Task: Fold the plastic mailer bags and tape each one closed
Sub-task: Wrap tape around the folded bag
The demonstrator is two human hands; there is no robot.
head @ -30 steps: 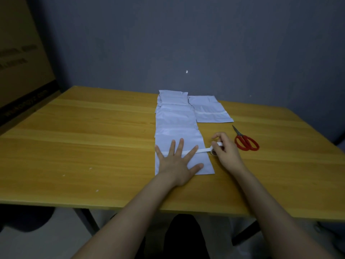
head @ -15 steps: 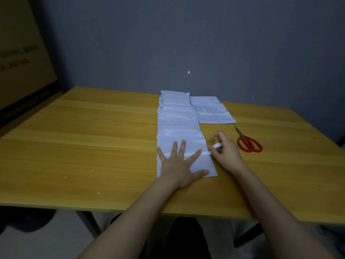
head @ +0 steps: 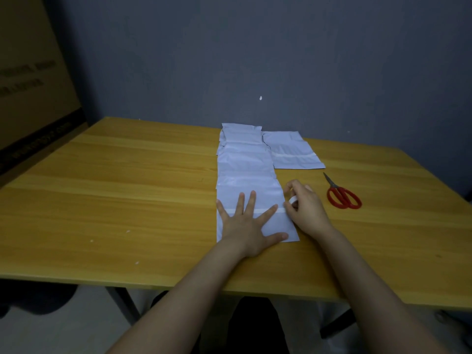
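Roughly: mailer bags [head: 245, 164] — about five in overlapping column, count unsure, plus one beside; scissors [head: 342, 195], one; tape roll [head: 293, 199], one. Grip: left hand [head: 246, 226] splayed flat on nearest bag [head: 265, 194]; right hand [head: 305, 208] pinches tape roll at bag's right edge.

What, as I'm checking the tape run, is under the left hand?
The left hand presses flat on the nearest mailer bag; a white tape strip crosses the bag and passes beneath its fingers. Whatever lies beneath the palm is covered.
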